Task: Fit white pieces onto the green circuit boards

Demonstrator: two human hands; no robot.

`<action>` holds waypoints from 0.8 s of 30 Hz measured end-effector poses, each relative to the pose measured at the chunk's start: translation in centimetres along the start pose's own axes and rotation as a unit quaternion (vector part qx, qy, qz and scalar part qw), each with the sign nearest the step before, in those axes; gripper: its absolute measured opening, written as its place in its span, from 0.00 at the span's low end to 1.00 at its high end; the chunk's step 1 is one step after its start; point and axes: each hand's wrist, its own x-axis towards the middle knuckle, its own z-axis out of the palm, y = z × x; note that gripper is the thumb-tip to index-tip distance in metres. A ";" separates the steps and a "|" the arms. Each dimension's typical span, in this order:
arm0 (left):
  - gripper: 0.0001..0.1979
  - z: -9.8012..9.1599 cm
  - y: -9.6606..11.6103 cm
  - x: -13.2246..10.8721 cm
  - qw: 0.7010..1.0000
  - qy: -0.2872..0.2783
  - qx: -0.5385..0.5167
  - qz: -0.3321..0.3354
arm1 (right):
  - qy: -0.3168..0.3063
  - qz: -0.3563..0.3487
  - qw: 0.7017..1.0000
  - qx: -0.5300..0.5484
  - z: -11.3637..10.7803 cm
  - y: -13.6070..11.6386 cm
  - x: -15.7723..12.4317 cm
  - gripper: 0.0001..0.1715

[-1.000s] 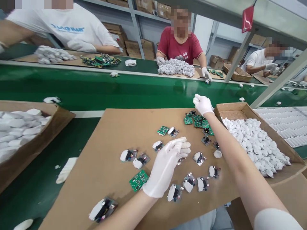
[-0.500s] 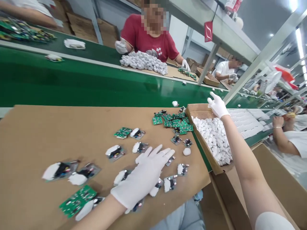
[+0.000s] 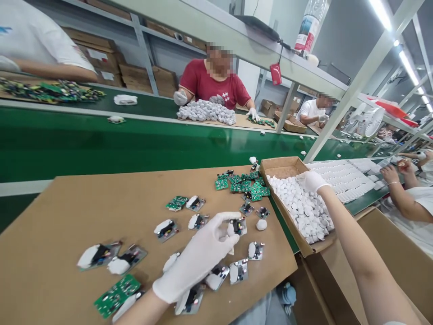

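Note:
My left hand, in a white glove, curves over the cardboard sheet with thumb and fingers around a small circuit board that has a white piece on it. More boards with white pieces, such as the circuit board nearby, lie on either side of that hand. My right hand, gloved too, is down at the far part of a cardboard box of small white pieces. Its fingertips blend into the white heap, so what they hold is unclear. A lone white piece rests between the two hands.
Green boards are piled at the sheet's far right corner. Beyond runs a green conveyor belt carrying scattered pieces. A slanting metal post rises behind the box. Co-workers sit across the belt, and a person's arm is at right.
My left hand has gone from spread flat over the boards to curled around one. My right hand has come down from above the box's far edge onto the white pieces. The view has tilted upward.

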 end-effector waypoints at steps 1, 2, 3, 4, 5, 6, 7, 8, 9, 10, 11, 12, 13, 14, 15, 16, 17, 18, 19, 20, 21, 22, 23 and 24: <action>0.21 0.0 0.2 -0.1 0.999 -0.006 -0.046 -0.010 | -0.022 0.017 1.000 -0.010 -0.2 -0.1 -0.3 0.15; 0.22 0.0 0.1 -0.1 0.996 -0.011 -0.086 -0.018 | -0.037 0.034 0.999 -0.012 -0.5 -0.2 -0.6 0.14; 0.23 -0.1 0.0 -0.1 0.993 -0.017 -0.118 -0.026 | -0.044 0.047 0.998 -0.010 -0.7 -0.3 -0.8 0.13; 0.23 -0.2 -0.2 0.0 0.989 -0.022 -0.142 -0.036 | -0.047 0.060 0.997 -0.008 -1.0 -0.5 -1.1 0.12; 0.23 -0.4 -0.5 0.1 0.986 -0.026 -0.158 -0.048 | -0.046 0.071 0.996 -0.003 -1.4 -0.9 -1.4 0.12; 0.22 -0.5 -0.8 0.2 0.984 -0.028 -0.167 -0.060 | -0.042 0.077 0.996 0.006 -1.8 -1.5 -1.8 0.13; 0.22 -0.6 -1.1 0.2 0.982 -0.028 -0.175 -0.069 | -0.036 0.080 0.996 0.019 -2.2 -2.3 -2.4 0.13; 0.21 -0.7 -1.3 0.2 0.980 -0.027 -0.184 -0.076 | -0.028 0.077 0.996 0.035 -2.5 -3.4 -3.2 0.14; 0.21 -0.8 -1.4 0.1 0.977 -0.032 -0.195 -0.078 | -0.021 0.068 0.996 0.054 -2.9 -4.9 -4.2 0.15; 0.21 -0.8 -1.3 -0.1 0.975 -0.039 -0.205 -0.077 | -0.013 0.055 0.996 0.073 -3.1 -6.6 -5.4 0.16; 0.21 -0.8 -1.2 -0.3 0.973 -0.046 -0.212 -0.076 | -0.010 0.039 0.995 0.091 -3.2 -8.5 -7.0 0.16; 0.21 -0.8 -1.1 -0.5 0.972 -0.052 -0.215 -0.077 | -0.012 0.018 0.994 0.110 -3.1 -10.6 -8.7 0.16; 0.21 -0.8 -0.9 -0.8 0.972 -0.056 -0.215 -0.082 | -0.030 -0.016 0.990 0.137 -2.8 -12.7 -10.5 0.13; 0.22 -0.9 -0.7 -1.0 0.971 -0.062 -0.211 -0.091 | -0.051 -0.071 0.977 0.197 -2.3 -14.7 -12.2 0.12; 0.23 -1.0 -0.5 -1.2 0.971 -0.068 -0.206 -0.101 | -0.062 -0.113 0.959 0.252 -1.5 -16.5 -13.8 0.14; 0.25 -1.1 -0.4 -1.4 0.970 -0.079 -0.200 -0.111 | -0.063 -0.135 0.945 0.291 -0.7 -18.0 -15.2 0.19; 0.27 -1.2 -0.3 -1.5 0.969 -0.093 -0.195 -0.120 | -0.040 -0.144 0.938 0.313 0.3 -19.2 -16.3 0.20; 0.29 -1.3 -0.2 -1.6 0.968 -0.103 -0.193 -0.125 | -0.012 -0.155 0.932 0.327 1.2 -20.1 -17.0 0.19; 0.30 -1.4 -0.1 -1.6 0.966 -0.111 -0.196 -0.128 | 0.017 -0.158 0.929 0.334 2.0 -20.6 -17.4 0.17; 0.31 -1.5 -0.1 -1.5 0.962 -0.115 -0.209 -0.130 | 0.045 -0.159 0.927 0.336 2.6 -20.9 -17.6 0.14; 0.31 -1.5 0.0 -1.5 0.956 -0.118 -0.232 -0.133 | 0.067 -0.159 0.925 0.338 3.1 -21.0 -17.7 0.13; 0.31 -1.5 0.0 -1.4 0.947 -0.118 -0.266 -0.136 | 0.084 -0.156 0.924 0.340 3.4 -20.9 -17.7 0.12; 0.31 -1.4 0.1 -1.4 0.934 -0.116 -0.308 -0.137 | 0.097 -0.151 0.922 0.342 3.6 -20.8 -17.7 0.12; 0.30 -1.2 0.1 -1.3 0.920 -0.111 -0.351 -0.135 | 0.108 -0.148 0.921 0.345 3.8 -20.8 -17.8 0.13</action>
